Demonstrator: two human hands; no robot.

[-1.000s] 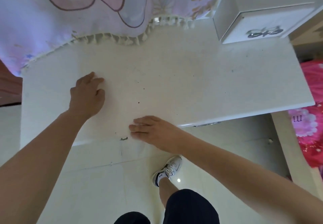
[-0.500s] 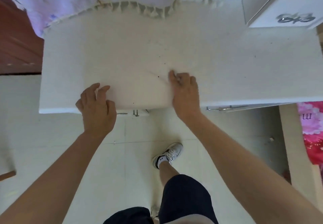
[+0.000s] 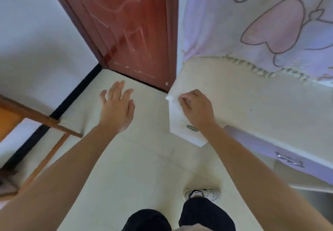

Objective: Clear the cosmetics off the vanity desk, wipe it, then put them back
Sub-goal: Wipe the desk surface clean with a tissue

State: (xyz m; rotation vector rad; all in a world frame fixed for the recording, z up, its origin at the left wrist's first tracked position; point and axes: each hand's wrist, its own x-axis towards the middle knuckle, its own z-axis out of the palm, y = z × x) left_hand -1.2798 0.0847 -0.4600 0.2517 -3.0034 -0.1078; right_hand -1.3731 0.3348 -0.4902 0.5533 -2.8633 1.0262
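Right hand (image 3: 197,109), fingers curled, pinches what looks like a small white wipe (image 3: 169,98) against the left-end corner of the vanity desk (image 3: 252,104). My left hand (image 3: 118,108) is spread wide, holding nothing, over the floor and well apart from the desk. Desktop's long axis runs from this corner off to my right, so the rest of the top lies rightward of the grip, right hand nearer.
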